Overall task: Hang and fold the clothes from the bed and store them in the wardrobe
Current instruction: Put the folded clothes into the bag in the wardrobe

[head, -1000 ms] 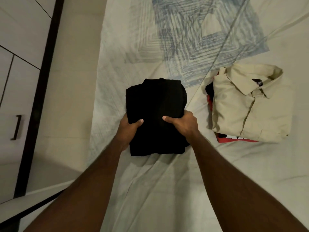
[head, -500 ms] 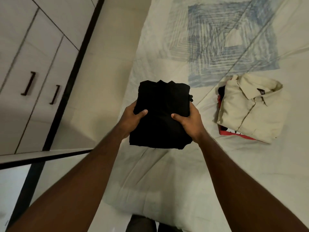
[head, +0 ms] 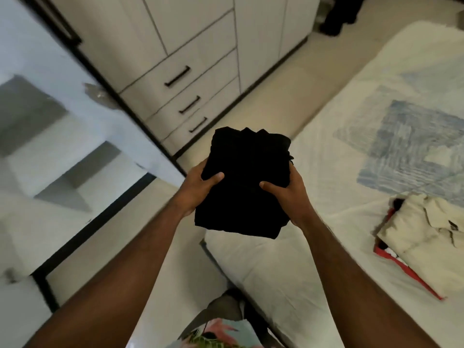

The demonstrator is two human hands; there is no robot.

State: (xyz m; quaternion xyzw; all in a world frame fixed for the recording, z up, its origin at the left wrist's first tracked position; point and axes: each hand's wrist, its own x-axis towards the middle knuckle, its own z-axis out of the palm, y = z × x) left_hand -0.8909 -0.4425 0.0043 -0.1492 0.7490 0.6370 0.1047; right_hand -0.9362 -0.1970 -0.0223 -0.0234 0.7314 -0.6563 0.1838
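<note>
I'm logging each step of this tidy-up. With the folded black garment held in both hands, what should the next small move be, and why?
Probably carry the folded black garment on toward the wardrobe. The left hand and right hand grip its sides, thumbs on top, and it is clear of the bed, above the bed's edge and the floor. The drawers in view are closed.
</note>
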